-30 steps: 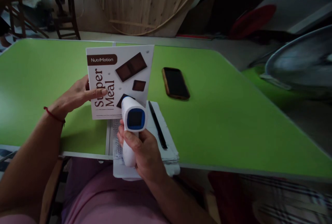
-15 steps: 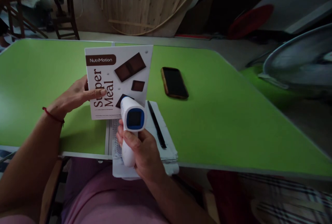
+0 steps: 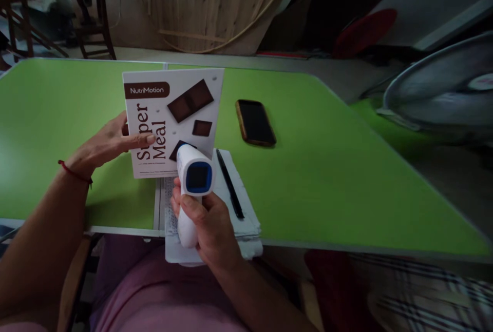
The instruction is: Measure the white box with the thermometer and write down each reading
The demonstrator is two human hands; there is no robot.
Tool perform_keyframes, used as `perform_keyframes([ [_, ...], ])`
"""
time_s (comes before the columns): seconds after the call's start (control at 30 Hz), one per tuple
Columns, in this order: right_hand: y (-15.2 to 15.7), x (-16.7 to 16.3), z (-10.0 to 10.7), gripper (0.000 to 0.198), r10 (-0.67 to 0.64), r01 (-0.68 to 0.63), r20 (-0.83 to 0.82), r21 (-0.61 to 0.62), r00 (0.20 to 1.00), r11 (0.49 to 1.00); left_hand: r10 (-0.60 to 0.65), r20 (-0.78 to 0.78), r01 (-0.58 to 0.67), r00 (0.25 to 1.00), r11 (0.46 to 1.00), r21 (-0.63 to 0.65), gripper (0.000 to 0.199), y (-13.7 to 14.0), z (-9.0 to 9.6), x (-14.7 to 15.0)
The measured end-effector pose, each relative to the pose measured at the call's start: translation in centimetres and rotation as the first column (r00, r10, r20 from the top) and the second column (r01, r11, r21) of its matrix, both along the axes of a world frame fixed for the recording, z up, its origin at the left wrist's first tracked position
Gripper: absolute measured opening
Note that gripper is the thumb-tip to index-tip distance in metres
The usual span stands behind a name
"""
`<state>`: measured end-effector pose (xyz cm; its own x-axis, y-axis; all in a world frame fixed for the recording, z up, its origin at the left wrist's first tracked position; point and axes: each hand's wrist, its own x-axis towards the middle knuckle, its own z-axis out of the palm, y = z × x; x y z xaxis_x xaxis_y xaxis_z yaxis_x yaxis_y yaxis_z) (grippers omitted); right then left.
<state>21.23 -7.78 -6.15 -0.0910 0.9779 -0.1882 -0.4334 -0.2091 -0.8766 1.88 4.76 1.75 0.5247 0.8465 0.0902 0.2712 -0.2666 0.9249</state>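
Observation:
My left hand (image 3: 111,139) grips the left side of a white box (image 3: 185,132) printed "NutriMotion Super Meal" with pictures of chocolate pieces. Its thumb lies across the front; the other fingers are hidden behind. In my right hand (image 3: 213,229) is a white infrared thermometer (image 3: 188,224), upright by its handle. The thermometer's blue-framed screen (image 3: 198,177) faces me and looks dark, and its head overlaps the box's lower right corner in view. Below the box, a notebook (image 3: 244,209) with written pages lies at the table's near edge, a black pen (image 3: 230,186) on top.
The green folding table (image 3: 327,183) has a metal-edged seam left of the notebook. A phone (image 3: 256,122) in a brown case lies right of the box. A large fan (image 3: 442,85) stands beyond the right edge; a wooden chair (image 3: 94,29) is behind the table.
The whole view has shifted slightly, so everything sits a little further left. Both hands keep their hold on the box and the thermometer.

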Motion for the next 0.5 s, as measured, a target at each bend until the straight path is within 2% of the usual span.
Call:
perform_keyframes([
  [0.23,0.16,-0.13,-0.09,0.039,-0.025,0.025,-0.015,-0.017,1.000,1.000,0.001,-0.092,-0.008,0.996,0.998,-0.068,0.069,0.22,-0.01,-0.42],
  [0.4,0.31,-0.11,-0.06,0.039,-0.006,0.005,-0.003,-0.034,1.000,0.999,-0.036,-0.040,0.032,0.999,0.994,-0.102,0.063,0.30,0.00,-0.41],
  [0.5,0.27,-0.01,0.41,0.036,0.039,-0.039,-0.011,-0.002,0.999,0.999,-0.029,0.004,0.030,1.000,0.992,-0.121,0.059,0.24,-0.17,-0.46],
])
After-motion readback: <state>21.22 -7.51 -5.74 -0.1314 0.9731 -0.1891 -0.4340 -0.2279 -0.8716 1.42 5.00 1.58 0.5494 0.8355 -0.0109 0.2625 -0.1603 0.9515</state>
